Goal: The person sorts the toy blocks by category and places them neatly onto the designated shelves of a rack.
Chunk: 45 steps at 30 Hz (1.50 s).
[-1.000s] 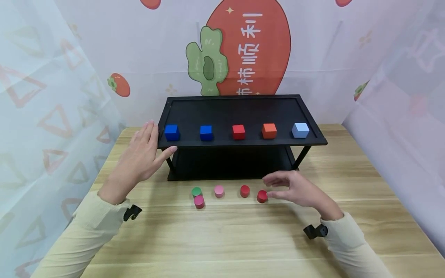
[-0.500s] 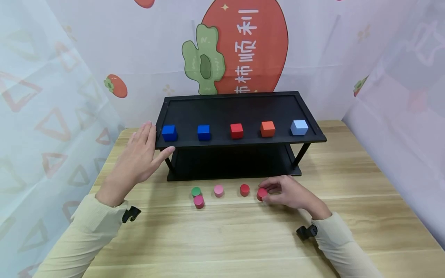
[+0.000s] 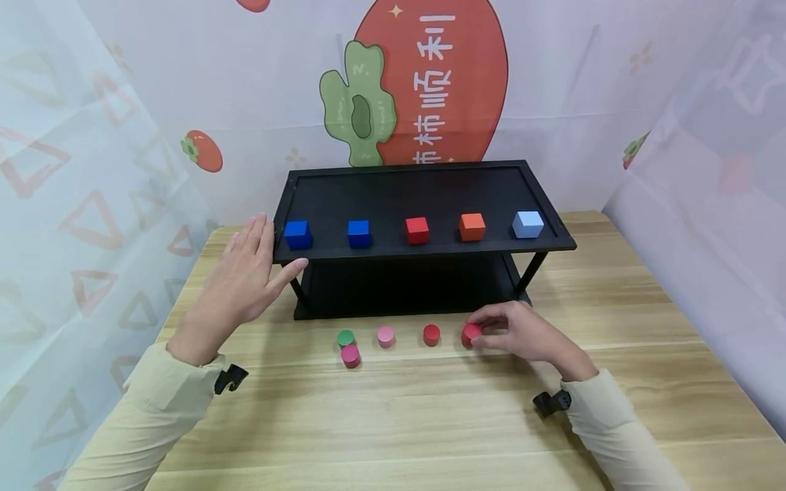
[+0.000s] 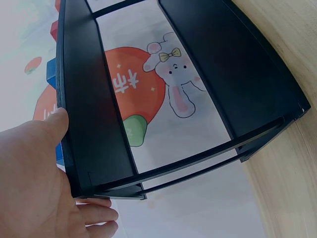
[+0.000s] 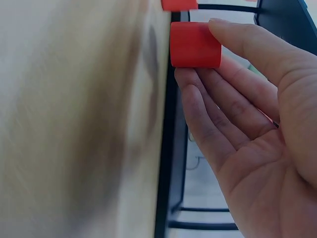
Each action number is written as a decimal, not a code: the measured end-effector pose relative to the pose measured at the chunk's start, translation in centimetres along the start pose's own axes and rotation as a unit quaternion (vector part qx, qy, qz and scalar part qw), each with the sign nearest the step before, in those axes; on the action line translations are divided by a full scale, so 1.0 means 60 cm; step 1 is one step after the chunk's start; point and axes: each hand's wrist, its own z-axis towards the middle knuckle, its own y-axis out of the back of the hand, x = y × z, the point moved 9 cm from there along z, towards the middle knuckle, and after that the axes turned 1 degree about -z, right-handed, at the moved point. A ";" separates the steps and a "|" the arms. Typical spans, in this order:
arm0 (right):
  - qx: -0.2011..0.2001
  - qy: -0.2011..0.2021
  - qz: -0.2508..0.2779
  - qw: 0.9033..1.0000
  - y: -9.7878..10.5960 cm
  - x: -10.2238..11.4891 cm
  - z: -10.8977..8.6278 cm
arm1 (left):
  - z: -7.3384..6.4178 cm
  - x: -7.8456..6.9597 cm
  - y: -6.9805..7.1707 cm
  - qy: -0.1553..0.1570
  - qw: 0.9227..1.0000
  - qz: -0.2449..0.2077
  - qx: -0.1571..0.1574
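Observation:
My right hand (image 3: pixel 520 333) pinches a small red cylinder block (image 5: pixel 195 44) between thumb and fingertips, just in front of the black two-tier shelf (image 3: pixel 405 191). Whether the block touches the table is unclear. Another red cylinder (image 3: pixel 432 335) stands left of it. Farther left are a light pink cylinder (image 3: pixel 385 337), a green one (image 3: pixel 346 339) and a darker pink one (image 3: pixel 351 356), the last two close together. My left hand (image 3: pixel 241 273) rests against the shelf's left end, fingers straight along its side, thumb at the front edge; the left wrist view shows the fingers partly hidden behind the shelf.
Along the shelf's upper board stand two blue cubes (image 3: pixel 297 234), a red cube (image 3: pixel 417 231), an orange cube (image 3: pixel 472 228) and a light blue cube (image 3: pixel 527 225). A printed cloth (image 3: pixel 258 82) hangs behind the wooden table (image 3: pixel 368 423).
My right hand first reached the red cylinder, closed its fingers on it, then shifted it slightly right and toward the shelf. The left hand stays at the shelf's end.

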 end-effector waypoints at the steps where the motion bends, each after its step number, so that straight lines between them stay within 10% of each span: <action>1: -0.003 0.001 -0.001 1.000 0.006 0.000 0.000 | 0.000 0.000 0.001 -0.001 1.000 0.001 -0.003; 19: -0.102 -0.024 -0.072 0.992 0.121 -0.033 0.023 | 0.001 0.002 0.000 0.004 1.000 0.000 0.005; 45: -0.128 -0.035 -0.090 0.987 0.104 -0.071 0.042 | 0.004 0.003 -0.003 0.013 1.000 0.001 0.004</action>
